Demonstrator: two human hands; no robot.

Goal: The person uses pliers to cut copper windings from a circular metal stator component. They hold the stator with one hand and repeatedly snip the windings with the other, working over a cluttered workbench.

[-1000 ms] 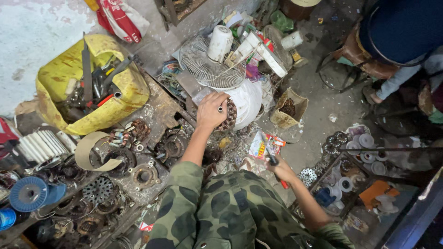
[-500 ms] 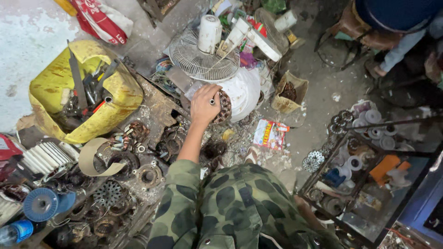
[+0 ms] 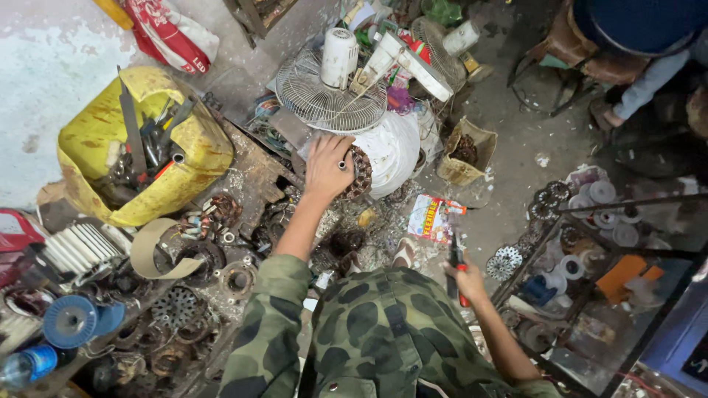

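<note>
My left hand (image 3: 328, 166) rests palm-down on a round motor stator with copper windings (image 3: 357, 174), which sits against a white fan housing (image 3: 391, 151). My right hand (image 3: 466, 281) is low beside my body and grips a tool with a red handle and dark jaws (image 3: 457, 267). Both arms wear camouflage sleeves (image 3: 369, 339). A wire fan guard (image 3: 324, 92) with a white motor cap lies just beyond the stator.
A yellow tub (image 3: 144, 147) of hand tools stands at left. Rusty motor parts and rings (image 3: 192, 295) cover the floor at lower left. A small cardboard box (image 3: 464, 151), a glass-fronted shelf (image 3: 605, 273) of spools, and another person's leg (image 3: 641, 81) lie right.
My right hand, out of sight half a second ago, is back in view at lower right with the red-handled tool. The left hand stays on the stator. The camera view has shifted slightly.
</note>
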